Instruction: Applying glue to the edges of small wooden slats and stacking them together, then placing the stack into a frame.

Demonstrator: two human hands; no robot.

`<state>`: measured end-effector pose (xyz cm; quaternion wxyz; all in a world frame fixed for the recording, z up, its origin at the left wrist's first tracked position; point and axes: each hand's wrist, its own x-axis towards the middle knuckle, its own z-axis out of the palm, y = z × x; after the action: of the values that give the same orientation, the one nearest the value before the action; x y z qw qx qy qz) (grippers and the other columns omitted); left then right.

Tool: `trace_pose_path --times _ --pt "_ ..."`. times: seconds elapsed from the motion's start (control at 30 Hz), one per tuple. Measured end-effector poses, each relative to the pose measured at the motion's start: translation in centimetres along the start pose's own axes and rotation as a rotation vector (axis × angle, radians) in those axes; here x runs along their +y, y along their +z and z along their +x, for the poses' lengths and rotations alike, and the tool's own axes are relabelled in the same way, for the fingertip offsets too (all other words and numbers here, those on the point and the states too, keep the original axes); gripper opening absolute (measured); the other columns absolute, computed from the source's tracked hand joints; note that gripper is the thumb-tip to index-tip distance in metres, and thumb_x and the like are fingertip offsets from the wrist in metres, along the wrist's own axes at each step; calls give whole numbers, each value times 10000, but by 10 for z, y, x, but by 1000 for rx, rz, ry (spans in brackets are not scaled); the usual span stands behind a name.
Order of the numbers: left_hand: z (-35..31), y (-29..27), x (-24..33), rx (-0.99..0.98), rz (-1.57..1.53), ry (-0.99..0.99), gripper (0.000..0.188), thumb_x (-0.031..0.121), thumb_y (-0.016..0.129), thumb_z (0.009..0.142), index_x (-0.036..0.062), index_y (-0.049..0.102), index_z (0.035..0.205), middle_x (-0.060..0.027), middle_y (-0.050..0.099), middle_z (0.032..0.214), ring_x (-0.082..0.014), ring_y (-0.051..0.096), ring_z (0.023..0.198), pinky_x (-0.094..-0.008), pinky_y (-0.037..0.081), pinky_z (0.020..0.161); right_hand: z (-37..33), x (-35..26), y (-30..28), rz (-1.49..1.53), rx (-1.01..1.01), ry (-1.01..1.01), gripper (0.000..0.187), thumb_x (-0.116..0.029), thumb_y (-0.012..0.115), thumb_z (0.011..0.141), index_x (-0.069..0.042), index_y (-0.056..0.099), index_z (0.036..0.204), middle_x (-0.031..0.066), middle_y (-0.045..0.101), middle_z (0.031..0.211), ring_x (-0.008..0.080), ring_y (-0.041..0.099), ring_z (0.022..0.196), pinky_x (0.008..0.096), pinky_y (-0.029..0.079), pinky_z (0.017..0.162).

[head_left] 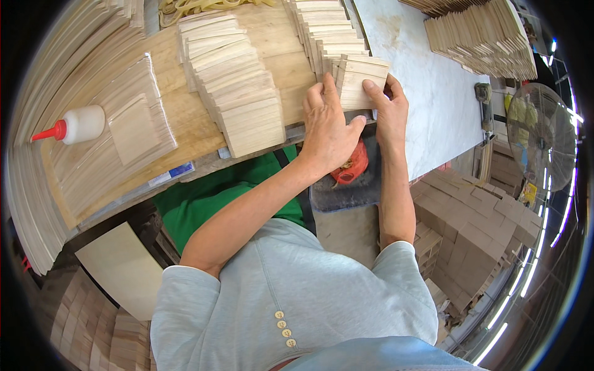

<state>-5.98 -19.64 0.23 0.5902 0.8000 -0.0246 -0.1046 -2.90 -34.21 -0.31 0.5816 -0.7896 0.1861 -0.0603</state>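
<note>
My right hand (391, 111) grips a thin, pale wooden panel (356, 77) at its right side, thumb on the face and fingers behind the edge. The panel lies at the near end of an overlapping row of similar panels (328, 31). My left hand (328, 123) is at the panel's left edge, index finger stretched along it and thumb apart; it does not grip the panel. To the left of this hand, another overlapping row of wooden panels (238, 86) runs down to the bench's front edge.
A white squeeze bottle with a red nozzle (83, 125) lies by a single wooden panel (133, 130) on the left. Yellow bands (192, 7) lie at the back. Stacked panels (482, 40) stand far right, near a fan (541, 137). A red bag (351, 166) sits below the bench edge.
</note>
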Motion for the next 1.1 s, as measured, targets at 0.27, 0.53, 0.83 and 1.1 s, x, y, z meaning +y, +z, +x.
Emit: trace_pose_path --times 0.27,0.53,0.83,1.1 --pt "0 6 -8 25 33 44 886 189 683 785 -162 158 1406 -302 315 1286 -434 358 1167 -484 282 1055 -2 4 1 -20 -2 14 555 -201 733 807 94 532 1232 149 627 1076 184 582 966 305 470 856" --pt "-3 -1 -1 -36 31 -2 884 187 689 806 -168 155 1413 -279 298 1328 -417 340 1254 -423 296 1086 -7 3 -1 -28 9 11 553 -205 730 805 95 537 1228 147 634 1059 184 588 930 306 471 850" --pt "-5 2 -5 -31 17 3 870 167 683 811 -133 151 1430 -287 291 1339 -423 332 1265 -425 303 1082 -6 11 -1 -135 23 -7 588 -271 741 783 71 565 1228 146 520 1147 214 535 1010 335 455 890" --pt "-17 7 -3 -22 -26 67 870 153 683 786 -184 158 1394 -306 305 1279 -443 359 1176 -468 295 1056 -20 0 -9 -276 70 -56 528 -193 732 817 63 556 1243 132 561 1142 183 555 1020 327 469 889"
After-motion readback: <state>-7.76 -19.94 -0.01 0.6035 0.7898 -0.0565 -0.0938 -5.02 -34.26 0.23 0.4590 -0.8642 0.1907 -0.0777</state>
